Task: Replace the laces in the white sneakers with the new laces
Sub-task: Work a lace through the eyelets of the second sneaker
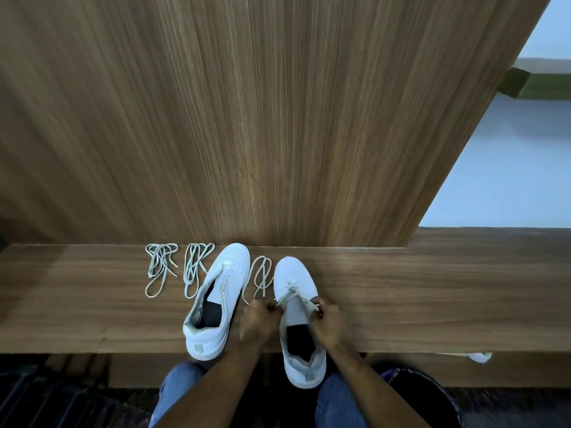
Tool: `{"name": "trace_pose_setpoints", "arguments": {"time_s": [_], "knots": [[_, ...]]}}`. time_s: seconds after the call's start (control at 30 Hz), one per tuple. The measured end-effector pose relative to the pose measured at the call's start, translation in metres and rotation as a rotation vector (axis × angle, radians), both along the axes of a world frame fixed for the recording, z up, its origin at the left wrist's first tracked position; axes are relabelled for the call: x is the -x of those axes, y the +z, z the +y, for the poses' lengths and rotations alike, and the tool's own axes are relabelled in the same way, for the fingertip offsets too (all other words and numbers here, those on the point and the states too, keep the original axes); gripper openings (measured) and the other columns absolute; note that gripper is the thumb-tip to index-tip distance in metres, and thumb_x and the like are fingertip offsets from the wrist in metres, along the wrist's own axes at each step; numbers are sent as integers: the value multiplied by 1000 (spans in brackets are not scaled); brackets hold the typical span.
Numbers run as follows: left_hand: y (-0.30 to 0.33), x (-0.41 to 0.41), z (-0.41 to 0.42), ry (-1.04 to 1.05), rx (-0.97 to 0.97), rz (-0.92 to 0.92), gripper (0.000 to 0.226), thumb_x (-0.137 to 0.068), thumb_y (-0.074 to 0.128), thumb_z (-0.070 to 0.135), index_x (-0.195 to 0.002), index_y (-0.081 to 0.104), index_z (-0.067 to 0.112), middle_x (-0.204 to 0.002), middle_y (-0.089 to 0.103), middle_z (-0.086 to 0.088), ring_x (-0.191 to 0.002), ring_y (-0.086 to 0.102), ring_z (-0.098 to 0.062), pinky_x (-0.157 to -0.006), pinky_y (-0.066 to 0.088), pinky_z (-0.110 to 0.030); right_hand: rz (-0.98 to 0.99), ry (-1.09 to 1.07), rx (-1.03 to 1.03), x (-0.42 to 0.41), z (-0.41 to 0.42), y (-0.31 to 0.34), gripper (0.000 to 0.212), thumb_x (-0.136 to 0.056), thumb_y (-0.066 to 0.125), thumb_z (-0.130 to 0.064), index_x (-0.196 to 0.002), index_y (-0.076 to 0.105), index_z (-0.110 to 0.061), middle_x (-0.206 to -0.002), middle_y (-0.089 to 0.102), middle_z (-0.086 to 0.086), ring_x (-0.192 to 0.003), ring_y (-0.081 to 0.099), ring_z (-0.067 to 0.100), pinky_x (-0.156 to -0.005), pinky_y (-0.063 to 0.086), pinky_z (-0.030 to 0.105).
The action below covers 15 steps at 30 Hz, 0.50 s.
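Head view: we count two white sneakers on the wood-grain counter (401, 291), two separate bundles of loose laces, one more lace lying in a loop, and two hands. The left sneaker (216, 301) sits at lower centre of the frame, toe tilted toward the upper right, its heel tab near the counter's front edge. It has smooth white uppers, a grey lining and a dark insole. The right sneaker (298, 319) lies just right of it, toe pointing up the frame, heel hanging over the counter's front edge above our jeans (177, 387).

The two lace bundles (160, 267) (196, 267) lie side by side left of the left sneaker; both are thin, flat, pale cords folded into long loops. A looped lace (259, 278) lies between the two shoes, and it runs down to our left hand (261, 319).

Our left hand's fingers are curled and pinch that lace just beside the right sneaker's eyelets. Our right hand (329, 322) rests against the shoe's other side, its fingers curled around a lace end at the eyelets. A wood panel (247, 118) with vertical grain rises behind the counter.
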<state>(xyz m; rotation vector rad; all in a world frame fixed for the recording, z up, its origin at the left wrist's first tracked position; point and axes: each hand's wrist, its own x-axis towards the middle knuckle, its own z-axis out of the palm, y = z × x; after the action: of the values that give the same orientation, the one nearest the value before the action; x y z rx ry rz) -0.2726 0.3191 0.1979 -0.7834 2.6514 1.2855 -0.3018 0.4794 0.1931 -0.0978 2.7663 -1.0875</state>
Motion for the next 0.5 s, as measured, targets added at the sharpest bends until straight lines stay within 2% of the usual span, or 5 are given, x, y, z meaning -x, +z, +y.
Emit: {"name": "trace_pose_setpoints", "arguments": {"time_s": [0.07,0.13,0.3,0.4,0.5], "knots": [[-4,-3,0,34,-21,-2,31,-73,62,42,-89,74,18,-87,73,-8,-89,67,-29,-79,54,-37,58,111,-237,2,-6,10,42,-90,48,-20,-132,50,-26,-116,67,8,-106,62,29,-84,48,35],[-6,-5,1,31,-21,-18,37,-72,59,46,-88,72,16,-85,72,-8,-87,67,-29,-76,54,-36,133,233,-426,4,-16,20,47,-91,46,-23,-137,38,-25,-117,65,9,-104,63,32,-81,49,37],[-5,-5,3,29,36,-64,40,-78,57,48,-98,70,16,-95,72,-8,-94,67,-29,-77,53,-34,197,446,-612,15,-34,26,44,-95,41,-17,-138,35,-20,-130,49,8,-111,59,33,-83,48,41],[-3,-7,6,14,57,-72,35,-81,57,42,-102,70,17,-100,71,-11,-100,65,-31,-79,51,-33,187,398,-567,15,-39,26,35,-94,41,-18,-130,43,-18,-125,52,8,-109,59,33,-82,47,40],[-3,-7,6,10,61,-70,32,-81,58,38,-104,69,18,-104,70,-14,-102,63,-33,-81,51,-34,-8,9,-178,26,-35,20,28,-89,43,-29,-107,57,-12,-104,65,13,-97,63,32,-80,46,37]]}}
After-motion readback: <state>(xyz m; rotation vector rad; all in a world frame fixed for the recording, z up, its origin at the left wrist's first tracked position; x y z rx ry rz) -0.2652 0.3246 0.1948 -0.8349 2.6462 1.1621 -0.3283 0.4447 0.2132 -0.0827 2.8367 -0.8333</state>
